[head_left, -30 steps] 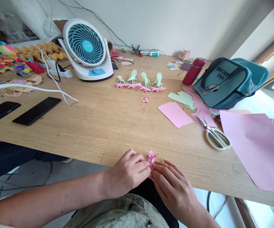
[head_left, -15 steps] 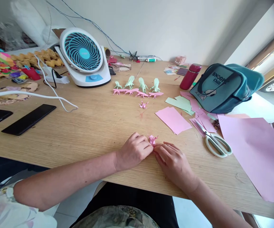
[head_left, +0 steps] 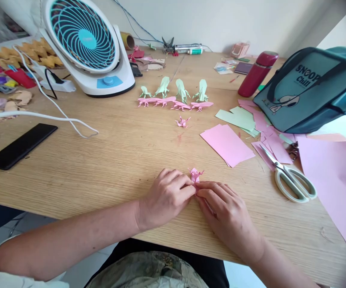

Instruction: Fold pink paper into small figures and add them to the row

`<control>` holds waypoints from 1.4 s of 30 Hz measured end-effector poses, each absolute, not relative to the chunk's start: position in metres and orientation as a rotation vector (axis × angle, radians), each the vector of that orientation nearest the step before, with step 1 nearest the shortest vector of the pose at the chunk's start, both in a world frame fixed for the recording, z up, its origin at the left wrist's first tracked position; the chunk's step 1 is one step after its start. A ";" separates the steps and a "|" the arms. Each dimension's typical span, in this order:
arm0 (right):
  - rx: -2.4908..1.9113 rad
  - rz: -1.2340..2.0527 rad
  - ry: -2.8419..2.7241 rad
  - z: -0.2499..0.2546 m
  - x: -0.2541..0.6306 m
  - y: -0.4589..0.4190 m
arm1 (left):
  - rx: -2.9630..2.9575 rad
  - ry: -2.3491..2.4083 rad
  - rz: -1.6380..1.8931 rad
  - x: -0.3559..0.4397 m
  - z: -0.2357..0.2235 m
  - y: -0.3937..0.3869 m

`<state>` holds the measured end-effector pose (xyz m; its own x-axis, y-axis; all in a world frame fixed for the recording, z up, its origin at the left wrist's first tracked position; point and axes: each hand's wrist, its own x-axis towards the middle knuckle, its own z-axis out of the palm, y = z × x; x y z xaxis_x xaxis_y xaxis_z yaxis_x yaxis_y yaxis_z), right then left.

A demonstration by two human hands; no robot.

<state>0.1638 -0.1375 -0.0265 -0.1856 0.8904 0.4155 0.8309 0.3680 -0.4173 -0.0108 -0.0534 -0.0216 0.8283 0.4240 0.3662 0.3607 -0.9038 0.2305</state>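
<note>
Both hands have come from the near edge of the bench [head_left: 101,168] onto its top, bringing a small pink folded-paper figure with pointed tips [head_left: 195,175] along; it now sits just below the middle of the frame. From where I stand, the left hand [head_left: 168,196] curls in and pinches the figure's lower end, while the right hand [head_left: 227,212] presses its bunched fingers at the same spot, neither opened out. Its upper points are already shaped; the lower part is covered, so I can't tell how much folding is left. Toward the upper middle, four pale green folded-paper figures [head_left: 202,90] stand behind a row of long-backed pink paper figures [head_left: 202,105], all apparently finished. One lone spiky pink paper figure [head_left: 183,121] before them seems less complete. Right of centre, flat pink paper rectangles [head_left: 227,144] lie unfolded near white-handled scissors [head_left: 281,168].
</note>
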 end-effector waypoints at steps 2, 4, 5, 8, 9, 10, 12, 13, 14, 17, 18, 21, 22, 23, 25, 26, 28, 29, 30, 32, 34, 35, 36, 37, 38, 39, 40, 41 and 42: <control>-1.496 0.175 -2.014 -0.027 0.165 -0.137 | 2.806 0.661 0.574 -0.009 -0.019 -0.055; -1.505 0.225 -1.988 -0.028 0.166 -0.137 | 2.761 0.700 0.544 -0.007 -0.017 -0.056; -1.508 0.249 -1.974 -0.028 0.166 -0.136 | 2.739 0.713 0.538 -0.007 -0.016 -0.057; -1.504 0.280 -1.936 -0.029 0.167 -0.135 | 2.682 0.723 0.543 -0.006 -0.017 -0.057; -1.502 0.278 -1.931 -0.029 0.167 -0.134 | 2.668 0.716 0.549 -0.006 -0.017 -0.056; -1.500 0.272 -1.930 -0.029 0.167 -0.134 | 2.656 0.709 0.556 -0.005 -0.018 -0.055; -1.495 0.257 -1.929 -0.029 0.167 -0.133 | 2.635 0.700 0.569 -0.005 -0.019 -0.054; -1.494 0.258 -1.928 -0.029 0.167 -0.132 | 2.626 0.700 0.573 -0.004 -0.019 -0.053; -1.492 0.263 -1.924 -0.029 0.167 -0.132 | 2.618 0.704 0.575 -0.004 -0.019 -0.053; -1.494 0.305 -1.911 -0.029 0.170 -0.134 | 2.590 0.736 0.566 -0.001 -0.019 -0.051; -1.492 0.327 -1.913 -0.028 0.171 -0.135 | 2.577 0.752 0.561 -0.001 -0.018 -0.051; -1.450 0.394 -1.965 -0.026 0.176 -0.139 | 2.537 0.792 0.547 0.001 -0.018 -0.050; -1.427 0.405 -2.001 -0.025 0.178 -0.140 | 2.527 0.797 0.541 0.002 -0.018 -0.050; -1.402 0.405 -2.044 -0.024 0.180 -0.141 | 2.521 0.798 0.534 0.002 -0.019 -0.050; -1.357 0.392 -2.138 -0.024 0.184 -0.143 | 2.511 0.799 0.525 0.002 -0.019 -0.049; -1.340 0.387 -2.180 -0.024 0.186 -0.144 | 2.507 0.800 0.524 0.002 -0.020 -0.049; -1.315 0.388 -2.241 -0.026 0.190 -0.144 | 2.501 0.801 0.529 0.002 -0.020 -0.049; -1.304 0.392 -2.261 -0.027 0.192 -0.144 | 2.498 0.802 0.532 0.002 -0.020 -0.049; -1.296 0.393 -2.275 -0.027 0.194 -0.144 | 2.495 0.803 0.535 0.002 -0.020 -0.049; -1.282 0.390 -2.297 -0.029 0.196 -0.143 | 2.490 0.806 0.538 0.003 -0.020 -0.049; -1.277 0.376 -2.317 -0.030 0.198 -0.143 | 2.491 0.808 0.539 0.003 -0.020 -0.049; -1.274 0.364 -2.330 -0.030 0.198 -0.143 | 2.494 0.808 0.541 0.003 -0.020 -0.049; -1.271 0.350 -2.343 -0.030 0.199 -0.143 | 2.498 0.808 0.537 0.003 -0.020 -0.049; -1.265 0.335 -2.360 -0.031 0.199 -0.144 | 2.504 0.810 0.529 0.003 -0.020 -0.049; -1.258 0.319 -2.378 -0.031 0.199 -0.144 | 2.510 0.813 0.519 0.003 -0.020 -0.049; -1.250 0.305 -2.396 -0.032 0.199 -0.145 | 2.516 0.817 0.506 0.003 -0.019 -0.049; -1.244 0.293 -2.411 -0.032 0.199 -0.146 | 2.523 0.818 0.493 0.003 -0.019 -0.049; -1.241 0.285 -2.424 -0.033 0.200 -0.146 | 2.529 0.819 0.482 0.004 -0.019 -0.049; -1.241 0.281 -2.433 -0.033 0.200 -0.147 | 2.534 0.818 0.475 0.004 -0.019 -0.049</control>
<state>0.1997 -0.1466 -0.0328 -0.5301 0.8094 0.2526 0.7304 0.5872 -0.3489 0.0038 -0.0489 -0.0186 0.7668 0.6144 0.1857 0.4659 -0.7318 0.4974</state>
